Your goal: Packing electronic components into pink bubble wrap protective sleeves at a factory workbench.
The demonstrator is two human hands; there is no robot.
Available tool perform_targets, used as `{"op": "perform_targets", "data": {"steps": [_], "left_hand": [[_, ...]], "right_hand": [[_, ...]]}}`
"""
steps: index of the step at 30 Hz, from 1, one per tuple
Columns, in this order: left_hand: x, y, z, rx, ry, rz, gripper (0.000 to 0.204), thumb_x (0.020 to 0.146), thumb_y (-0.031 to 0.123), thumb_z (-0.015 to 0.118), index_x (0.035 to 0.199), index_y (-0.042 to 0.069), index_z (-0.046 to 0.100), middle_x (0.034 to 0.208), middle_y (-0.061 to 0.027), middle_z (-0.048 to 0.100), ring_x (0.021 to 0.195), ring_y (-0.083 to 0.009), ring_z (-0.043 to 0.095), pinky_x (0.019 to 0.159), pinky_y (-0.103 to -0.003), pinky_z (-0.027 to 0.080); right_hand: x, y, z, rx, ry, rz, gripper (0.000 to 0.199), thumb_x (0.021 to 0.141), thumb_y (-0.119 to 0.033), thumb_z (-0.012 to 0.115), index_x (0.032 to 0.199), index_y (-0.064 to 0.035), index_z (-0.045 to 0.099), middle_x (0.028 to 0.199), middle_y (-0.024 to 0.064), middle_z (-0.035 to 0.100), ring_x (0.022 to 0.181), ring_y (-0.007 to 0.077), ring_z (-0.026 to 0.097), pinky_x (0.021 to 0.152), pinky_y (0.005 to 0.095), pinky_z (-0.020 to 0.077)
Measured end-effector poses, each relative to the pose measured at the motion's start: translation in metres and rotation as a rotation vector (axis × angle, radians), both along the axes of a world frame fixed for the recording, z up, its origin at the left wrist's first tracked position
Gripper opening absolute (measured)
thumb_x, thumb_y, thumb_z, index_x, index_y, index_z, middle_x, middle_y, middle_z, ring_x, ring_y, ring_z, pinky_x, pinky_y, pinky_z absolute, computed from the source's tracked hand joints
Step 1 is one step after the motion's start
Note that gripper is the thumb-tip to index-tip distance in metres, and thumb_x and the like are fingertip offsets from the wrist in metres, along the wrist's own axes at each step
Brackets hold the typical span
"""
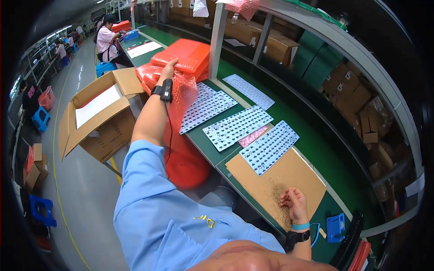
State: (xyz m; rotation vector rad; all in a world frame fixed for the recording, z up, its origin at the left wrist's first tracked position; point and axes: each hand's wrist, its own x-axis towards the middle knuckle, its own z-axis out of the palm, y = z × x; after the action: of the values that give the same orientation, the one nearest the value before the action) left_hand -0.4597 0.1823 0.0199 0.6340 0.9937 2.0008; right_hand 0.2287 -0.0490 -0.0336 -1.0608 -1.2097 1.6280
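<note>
well left of the brown board (pixel 300 174) hangs red bubble wrap (pixel 184 89), the left hand (pixel 169 70) clamped on it, while over the board the right hand (pixel 295 202) has curled fingers, and if they hold something, i cannot tell.

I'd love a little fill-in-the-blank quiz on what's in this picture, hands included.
1. The left hand holds ____ bubble wrap.
2. The right hand is over a brown ____ sheet.
3. A light-blue band circles the ____ wrist.
4. The open carton stands to the person's ____ side.

Missing words: red; cardboard; right; left.
</note>
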Motion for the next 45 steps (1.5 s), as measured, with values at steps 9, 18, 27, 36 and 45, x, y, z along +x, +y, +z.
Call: {"op": "perform_targets", "data": {"steps": [9,18,27,36,45], "left_hand": [[0.063,-0.03,0.001,-0.426,0.211,-0.393,0.059,0.095,0.051,0.059,0.123,-0.002,0.058,0.092,-0.0165,0.072,0.086,-0.0255,0.07,0.077,-0.037,0.058],[0.115,0.025,-0.024,-0.32,0.0,-0.073,0.057,0.094,0.053,0.058,0.118,0.001,0.063,0.11,-0.016,0.067,0.086,-0.0237,0.067,0.086,-0.033,0.052],[0.083,-0.002,-0.009,-0.332,-0.092,0.03,0.018,0.099,0.021,0.052,0.102,0.005,0.06,0.077,-0.0069,0.06,0.067,-0.0217,0.06,0.067,-0.035,0.053],[0.092,-0.152,0.046,-0.462,0.012,-0.274,0.059,0.09,0.059,0.061,0.106,0.002,0.063,0.072,-0.0047,0.063,0.06,-0.0139,0.063,0.054,-0.027,0.054],[0.209,-0.279,0.013,-0.079,0.407,-0.945,0.038,0.071,0.017,0.079,0.1,-0.002,0.063,0.08,-0.0055,0.056,0.073,-0.0144,0.051,0.067,-0.025,0.04]], "right_hand": [[0.003,0.005,-0.008,-0.026,-0.061,-0.007,0.018,0.1,-0.022,0.058,0.093,-0.0051,0.059,0.08,0.0081,0.067,0.065,0.0133,0.063,0.059,0.0247,0.0537],[0.003,0.001,-0.004,-0.006,-0.151,0.018,0.019,0.099,-0.022,0.06,0.091,-0.0048,0.06,0.078,0.0075,0.067,0.063,0.0114,0.062,0.059,0.0231,0.0525],[0.006,-0.007,-0.011,0.0,-0.191,-0.068,0.016,0.098,-0.02,0.061,0.092,-0.0047,0.06,0.079,0.0064,0.066,0.063,0.0103,0.06,0.059,0.0231,0.0513],[-0.009,0.038,0.071,0.074,-0.641,0.423,0.021,0.094,-0.019,0.067,0.082,-0.0023,0.065,0.07,-0.0004,0.06,0.066,0.0039,0.052,0.058,0.0229,0.0435],[-0.056,0.304,0.059,0.584,-1.34,-0.04,0.045,0.073,-0.034,0.08,0.102,-0.0014,0.067,0.11,0.0208,0.066,0.107,0.036,0.062,0.09,0.0432,0.0517]]}}
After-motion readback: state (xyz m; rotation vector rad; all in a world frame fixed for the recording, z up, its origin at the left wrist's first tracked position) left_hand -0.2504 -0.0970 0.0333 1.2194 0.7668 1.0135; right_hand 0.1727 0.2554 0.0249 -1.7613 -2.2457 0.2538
